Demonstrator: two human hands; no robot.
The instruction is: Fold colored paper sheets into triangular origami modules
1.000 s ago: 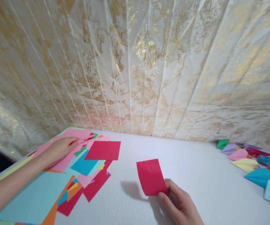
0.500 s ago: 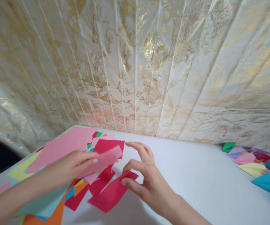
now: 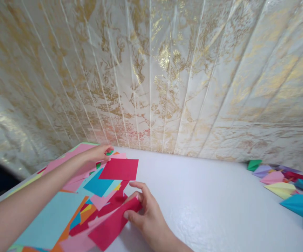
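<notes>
My right hand (image 3: 147, 215) pinches a red sheet of paper (image 3: 111, 224) between thumb and fingers, tilted above the table's near side. Behind the red sheet runs a pink strip of paper (image 3: 80, 238); whether the same fingers hold it I cannot tell. My left hand (image 3: 100, 154) is over the far part of the paper pile, fingers bent and apart from the thumb, with a small green scrap (image 3: 110, 153) showing by them. Just right of its thumb lies a flat red rectangle of paper (image 3: 119, 169), on top of a blue piece (image 3: 98, 183).
Loose paper in light blue (image 3: 50, 218), pink, orange and yellow covers the left of the white table (image 3: 204, 203). Several folded paper shapes, among them a blue one (image 3: 297, 204) and a green one (image 3: 254, 165), sit at the right. A gold-patterned curtain (image 3: 164, 87) hangs behind.
My left hand has let go of the pink strip and moved away to the pile's far side. My right hand has shifted left and nearer with the red sheet; the blue piece is now uncovered.
</notes>
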